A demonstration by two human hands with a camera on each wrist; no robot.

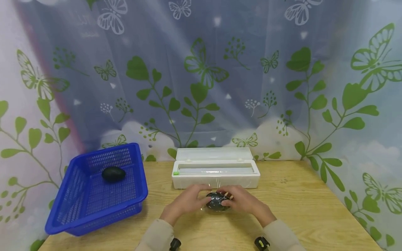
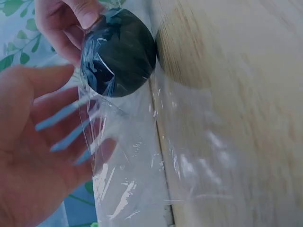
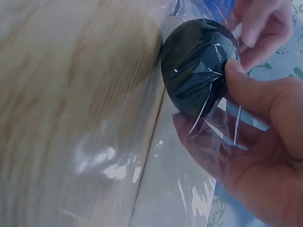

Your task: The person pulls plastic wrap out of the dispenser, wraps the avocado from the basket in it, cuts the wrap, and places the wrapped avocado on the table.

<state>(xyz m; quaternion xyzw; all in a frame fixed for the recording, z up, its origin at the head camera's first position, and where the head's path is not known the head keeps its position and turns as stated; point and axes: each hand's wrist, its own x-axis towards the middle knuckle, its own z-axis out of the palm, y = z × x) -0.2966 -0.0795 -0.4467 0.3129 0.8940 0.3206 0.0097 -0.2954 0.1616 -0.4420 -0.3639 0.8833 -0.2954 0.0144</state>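
A dark, oval avocado [image 1: 216, 201] lies at the middle of the table with clear plastic film [image 2: 132, 165] drawn creased over it. My right hand [image 1: 244, 200] grips the avocado, its thumb pressed on the near side and its fingers behind the film, as the right wrist view shows. On the other side my left hand [image 1: 187, 201] is spread, fingers behind the film and thumb close to the avocado. Just beyond both hands stands a white cling film dispenser [image 1: 216, 182], its lid up and film coming over its front.
A blue perforated basket [image 1: 94, 219] stands at the left with another avocado [image 1: 113, 174] in it. The wooden table [image 1: 301, 202] ends at a patterned curtain [image 1: 220, 115] behind. A small green tab [image 1: 176, 173] sits at the dispenser's left end.
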